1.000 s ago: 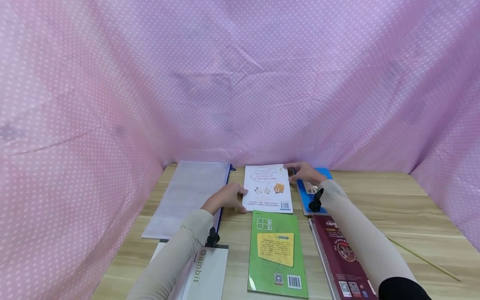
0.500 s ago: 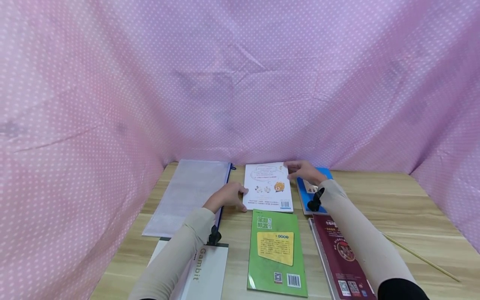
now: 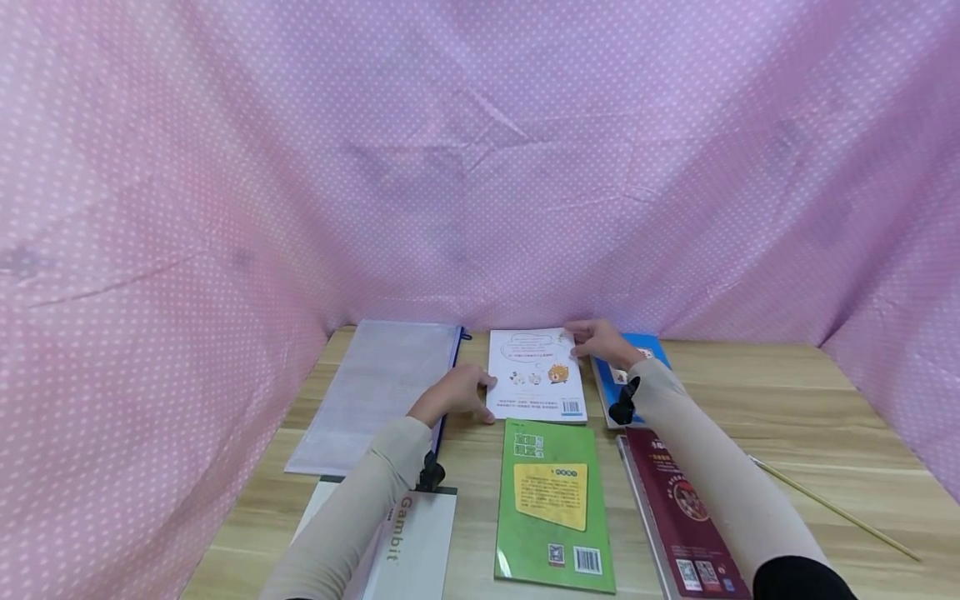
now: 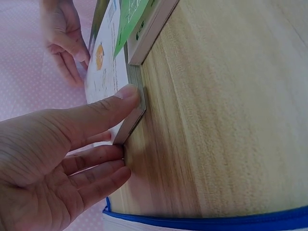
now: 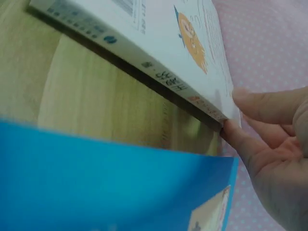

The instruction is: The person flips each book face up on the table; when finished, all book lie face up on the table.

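Note:
A white book (image 3: 534,362) with cartoon animals and a barcode lies at the back middle of the table. My left hand (image 3: 456,392) holds its near left corner; in the left wrist view the thumb (image 4: 126,92) presses the page edge and the fingers lie along the left side. At the far right corner my right hand (image 3: 602,342) pinches the book, thumb (image 5: 245,100) by the cover and forefinger against the spine. Just in front lies a green book (image 3: 555,546); in the left wrist view its corner overlaps the white one. A blue book (image 5: 110,178) is partly hidden under my right wrist.
Left of the white book lies a translucent zip pouch (image 3: 367,392) with blue trim. A white "Gambit" book (image 3: 416,542) is at front left, a maroon book (image 3: 667,500) at front right. A thin stick (image 3: 840,510) lies farther right. Pink dotted cloth (image 3: 480,208) surrounds the table.
The white book's far edge rose slightly, then came back down. My right hand has shifted slightly left with its corner, uncovering more of the blue book. My left hand has barely moved.

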Tool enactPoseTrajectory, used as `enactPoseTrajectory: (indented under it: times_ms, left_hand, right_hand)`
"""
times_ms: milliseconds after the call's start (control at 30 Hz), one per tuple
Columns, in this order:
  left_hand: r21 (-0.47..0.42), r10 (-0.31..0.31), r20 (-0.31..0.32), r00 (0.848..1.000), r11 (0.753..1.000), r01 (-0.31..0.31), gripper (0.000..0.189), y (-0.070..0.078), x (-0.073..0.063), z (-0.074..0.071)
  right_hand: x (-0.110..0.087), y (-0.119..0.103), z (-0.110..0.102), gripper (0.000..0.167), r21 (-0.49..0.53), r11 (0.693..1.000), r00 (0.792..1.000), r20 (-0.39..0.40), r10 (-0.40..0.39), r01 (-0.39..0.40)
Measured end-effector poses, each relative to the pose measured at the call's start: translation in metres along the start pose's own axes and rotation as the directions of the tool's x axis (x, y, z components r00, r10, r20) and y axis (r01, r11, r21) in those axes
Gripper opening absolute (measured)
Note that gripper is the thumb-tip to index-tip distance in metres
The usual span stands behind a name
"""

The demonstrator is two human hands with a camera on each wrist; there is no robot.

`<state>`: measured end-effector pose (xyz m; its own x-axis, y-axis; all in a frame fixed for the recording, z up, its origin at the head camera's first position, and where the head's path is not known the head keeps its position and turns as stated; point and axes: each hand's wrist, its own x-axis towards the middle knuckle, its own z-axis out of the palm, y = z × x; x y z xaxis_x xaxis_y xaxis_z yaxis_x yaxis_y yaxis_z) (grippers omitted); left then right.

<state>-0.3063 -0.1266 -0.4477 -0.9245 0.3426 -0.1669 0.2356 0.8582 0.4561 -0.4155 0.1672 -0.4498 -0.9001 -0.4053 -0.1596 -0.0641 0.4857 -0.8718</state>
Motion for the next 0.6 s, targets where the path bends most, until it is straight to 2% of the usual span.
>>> enactPoseTrajectory:
  times_ms: [167, 367, 600]
  left_hand:
    - [0.003, -0.004, 0.007, 1.0, 1.0, 0.004, 0.072, 0.0002, -0.001, -0.0016]
    - [0.017, 0.003, 0.002, 1.0, 1.0, -0.003, 0.069, 0.0013, 0.0006, -0.0024]
    - [0.019, 0.023, 0.013, 1.0, 1.0, -0.024, 0.053, 0.0022, 0.0006, -0.0037]
  right_hand:
    - [0.0038, 0.0031, 0.0016, 0.065, 0.05, 0.998, 0.999, -0.015, 0.031, -0.031]
    - [0.0043, 0.0017, -0.0005, 0.065, 0.045, 0.997, 0.998, -0.014, 0.058, -0.057]
    - [0.0074, 0.001, -0.0003, 0.066, 0.025, 0.997, 0.997, -0.006, 0.072, -0.072]
